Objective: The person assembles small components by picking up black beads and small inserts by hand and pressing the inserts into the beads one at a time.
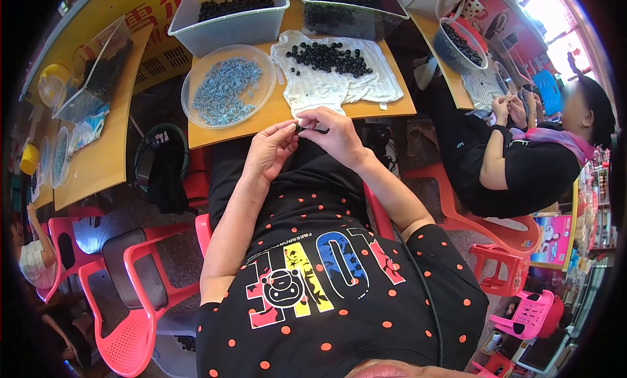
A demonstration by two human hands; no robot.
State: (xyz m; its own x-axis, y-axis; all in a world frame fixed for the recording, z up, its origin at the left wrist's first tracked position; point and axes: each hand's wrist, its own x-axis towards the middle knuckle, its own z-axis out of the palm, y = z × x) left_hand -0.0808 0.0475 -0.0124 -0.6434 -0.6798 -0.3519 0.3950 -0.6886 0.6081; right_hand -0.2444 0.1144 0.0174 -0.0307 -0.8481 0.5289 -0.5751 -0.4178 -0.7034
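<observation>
My left hand (271, 149) and my right hand (332, 135) meet at the near edge of a small wooden table (215, 133), pinching a small black part (307, 128) between their fingertips. Just beyond them lies a white cloth (339, 87) carrying a pile of small black rings (330, 57). Left of the cloth stands a clear round bowl (228, 84) full of small silvery-blue pieces. Whether each hand holds its own piece or both share one is too small to tell.
Two clear plastic bins (228, 15) of black parts stand at the table's far side. A person in black (522, 162) sits at the right, working at another table with a bowl of black parts (460, 45). Red plastic chairs (130, 293) stand at the lower left.
</observation>
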